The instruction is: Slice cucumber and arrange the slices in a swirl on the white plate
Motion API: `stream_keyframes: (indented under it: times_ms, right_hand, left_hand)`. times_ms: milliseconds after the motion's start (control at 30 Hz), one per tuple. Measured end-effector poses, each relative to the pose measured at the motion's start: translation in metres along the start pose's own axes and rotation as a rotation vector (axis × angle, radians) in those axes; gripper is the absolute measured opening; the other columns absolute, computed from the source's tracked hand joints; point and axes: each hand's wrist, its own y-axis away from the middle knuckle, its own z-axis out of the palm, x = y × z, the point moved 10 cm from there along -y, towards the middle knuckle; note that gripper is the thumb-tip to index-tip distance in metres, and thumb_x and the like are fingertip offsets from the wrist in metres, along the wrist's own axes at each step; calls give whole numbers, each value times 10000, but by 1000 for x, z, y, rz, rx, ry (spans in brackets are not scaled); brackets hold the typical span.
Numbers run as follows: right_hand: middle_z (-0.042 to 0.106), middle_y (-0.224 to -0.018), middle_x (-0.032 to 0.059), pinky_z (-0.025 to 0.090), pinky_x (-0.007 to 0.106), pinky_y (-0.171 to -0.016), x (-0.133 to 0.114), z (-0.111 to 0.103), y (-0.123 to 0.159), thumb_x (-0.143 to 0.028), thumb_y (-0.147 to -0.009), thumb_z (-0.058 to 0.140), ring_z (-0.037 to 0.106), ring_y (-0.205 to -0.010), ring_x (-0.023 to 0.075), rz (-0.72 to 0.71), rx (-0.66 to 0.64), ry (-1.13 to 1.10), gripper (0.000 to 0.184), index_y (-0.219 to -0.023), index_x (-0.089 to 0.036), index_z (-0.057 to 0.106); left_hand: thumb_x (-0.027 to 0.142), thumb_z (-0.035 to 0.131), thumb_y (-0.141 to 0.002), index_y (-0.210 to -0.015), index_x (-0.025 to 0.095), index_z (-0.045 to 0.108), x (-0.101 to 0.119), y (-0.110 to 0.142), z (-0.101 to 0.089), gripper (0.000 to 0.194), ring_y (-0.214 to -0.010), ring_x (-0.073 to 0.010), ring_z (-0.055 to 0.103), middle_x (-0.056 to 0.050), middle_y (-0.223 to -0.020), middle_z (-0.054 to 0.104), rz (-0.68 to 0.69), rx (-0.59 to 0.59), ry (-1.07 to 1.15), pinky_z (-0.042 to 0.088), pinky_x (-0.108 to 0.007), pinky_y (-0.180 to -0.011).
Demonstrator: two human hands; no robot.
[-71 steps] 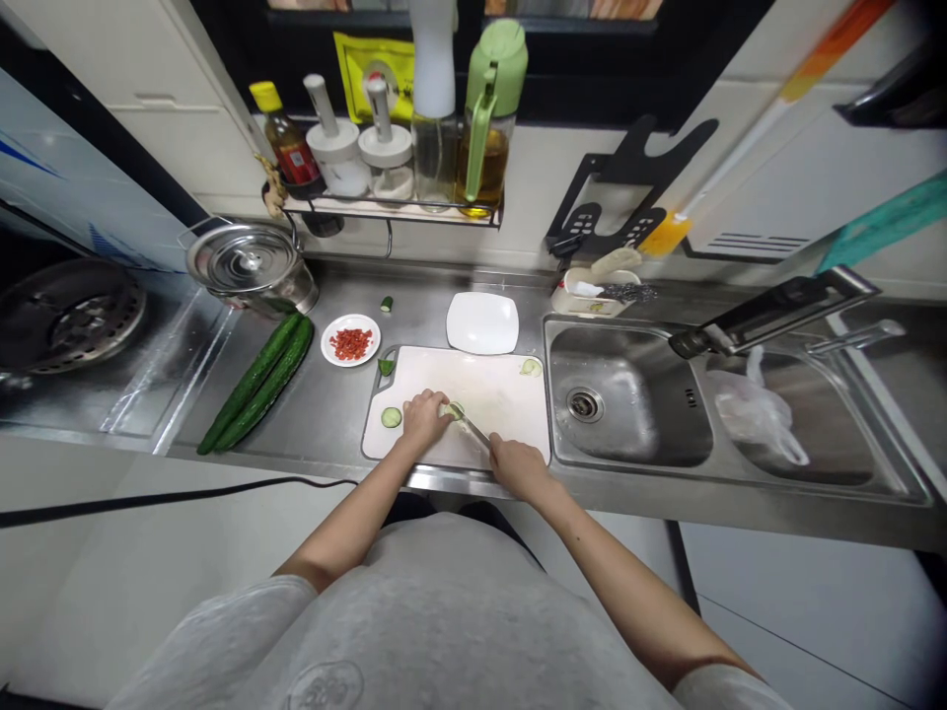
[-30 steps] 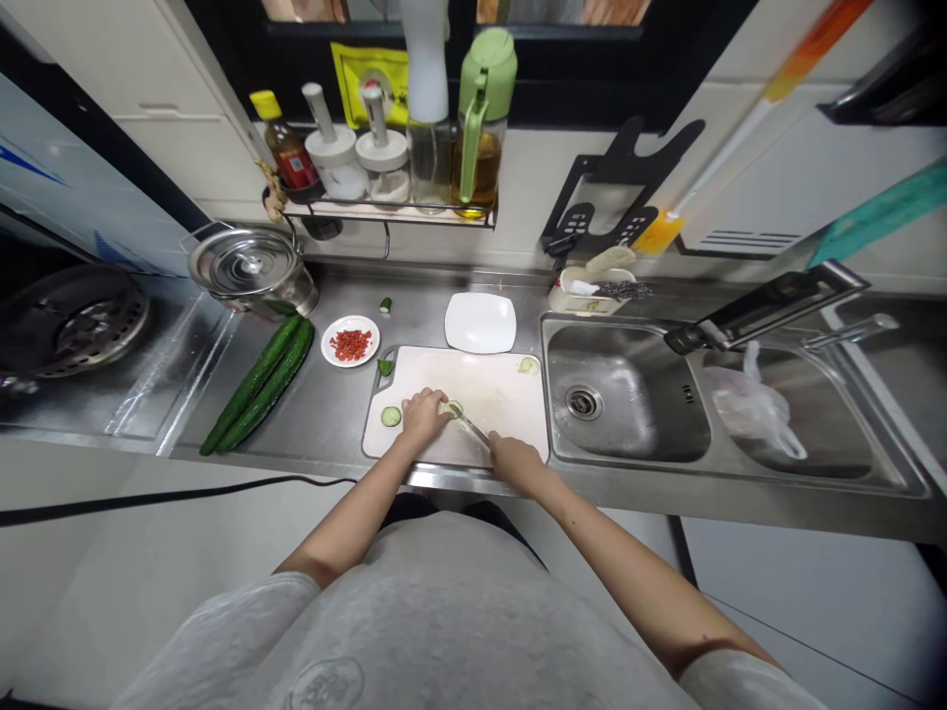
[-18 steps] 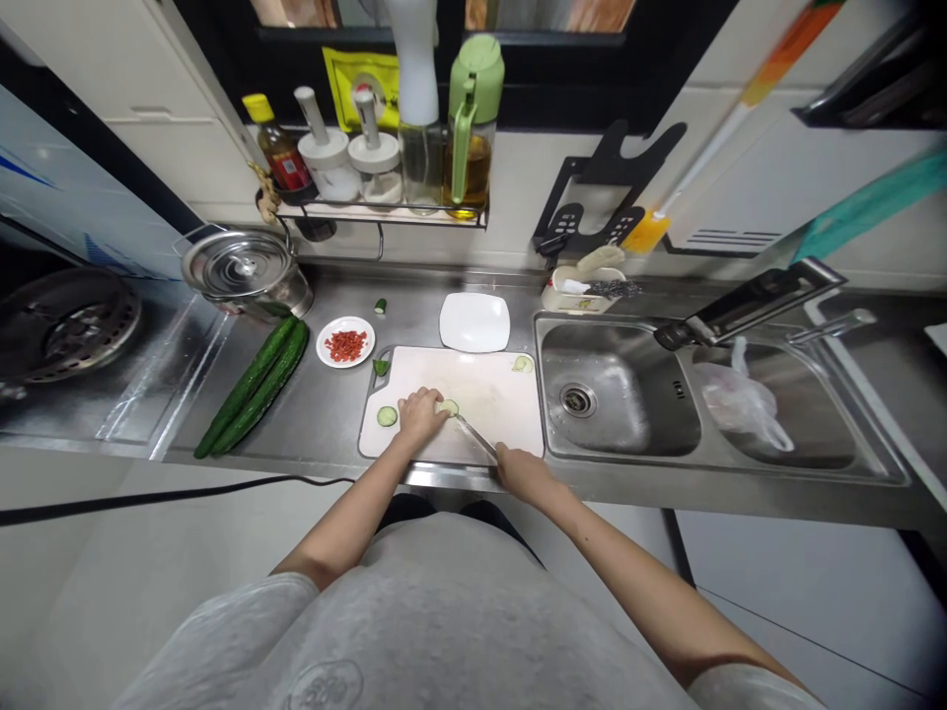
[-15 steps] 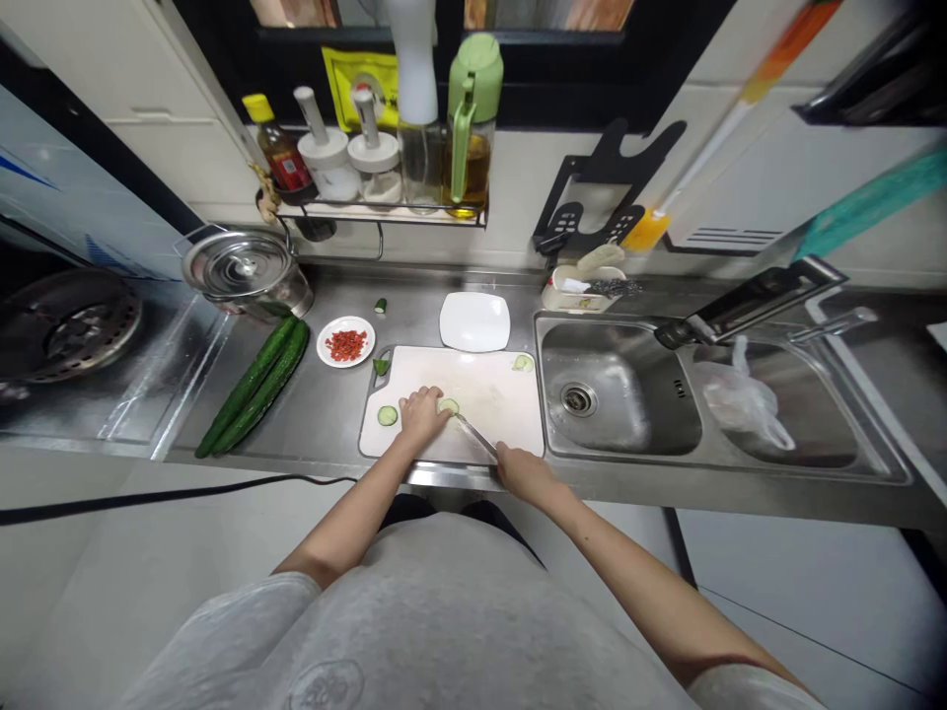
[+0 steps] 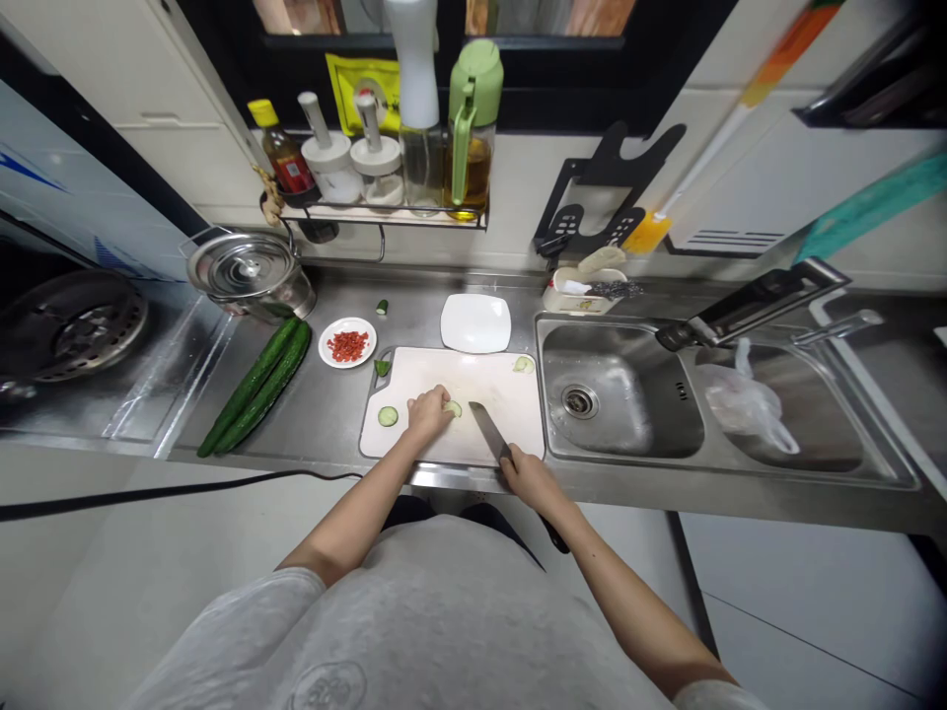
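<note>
My left hand [image 5: 429,410] is closed on a pale green cucumber slice [image 5: 453,408] over the white cutting board [image 5: 421,370]. In my right hand [image 5: 531,477] is a kitchen knife [image 5: 488,431], its flat blade showing and apart from the slice, its dark handle end sticking out below the wrist. A round cucumber piece [image 5: 388,416] lies at the board's left side. Thin cucumber slices [image 5: 523,364] rest in the upper right corner. By the board's handle sits a dark green cucumber end [image 5: 382,367].
Left of the board are two whole cucumbers [image 5: 255,390] and a small plate [image 5: 324,347] of chopped red pepper. A white square dish [image 5: 475,322] stands behind it. To the right is a double sink [image 5: 621,451]. Seasoning bottles [image 5: 288,163] line the rack above.
The knife has moved right, away from the cucumber slice, and its blade has turned to show its flat side. My left hand has shifted slightly right with the slice.
</note>
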Motion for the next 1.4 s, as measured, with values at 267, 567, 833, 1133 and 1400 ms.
stream_keyframes:
  times_ms: [267, 567, 833, 1133, 1400]
  right_hand:
    - [674, -975, 116, 290, 262, -631, 7, -7, -7, -331, -967, 324, 617, -904, 215, 57, -9, -26, 267, -1106, -183, 497]
    - [671, -991, 130, 296, 268, -648, 2, -8, -17, -325, -966, 313, 618, -903, 227, 2, 2, -18, 307, -1159, -161, 487]
    - [679, -958, 118, 271, 265, -614, -4, -9, -20, -327, -960, 320, 616, -862, 215, -20, -14, 12, 282, -1104, -172, 506]
    - [675, -978, 130, 262, 270, -608, -9, -10, -19, -318, -964, 320, 622, -896, 229, -10, -27, 26, 277, -1101, -170, 510]
    - [672, -969, 127, 270, 268, -609, -8, -9, -20, -325, -963, 337, 617, -873, 218, 8, -40, 29, 263, -1081, -174, 517]
  left_hand:
    - [178, 540, -767, -922, 239, 652, -3, 2, -4, 201, -839, -179, 603, -3, -846, 685, 6, 49, 173, 380, -320, -828]
    - [139, 565, -736, -899, 183, 665, -32, 21, -30, 197, -673, -100, 561, 3, -789, 655, 114, 100, 460, 417, -205, -648]
    - [205, 609, -725, -848, 144, 617, -91, 16, -51, 137, -574, -70, 489, 19, -689, 575, 66, 144, 740, 401, -185, -577]
    - [200, 572, -742, -885, 155, 631, -123, 18, -62, 161, -638, -84, 541, -17, -776, 647, 35, 165, 510, 419, -202, -629]
    - [158, 548, -758, -973, 182, 654, -123, 21, -69, 241, -755, -128, 591, -20, -851, 680, -19, 151, 256, 446, -244, -737]
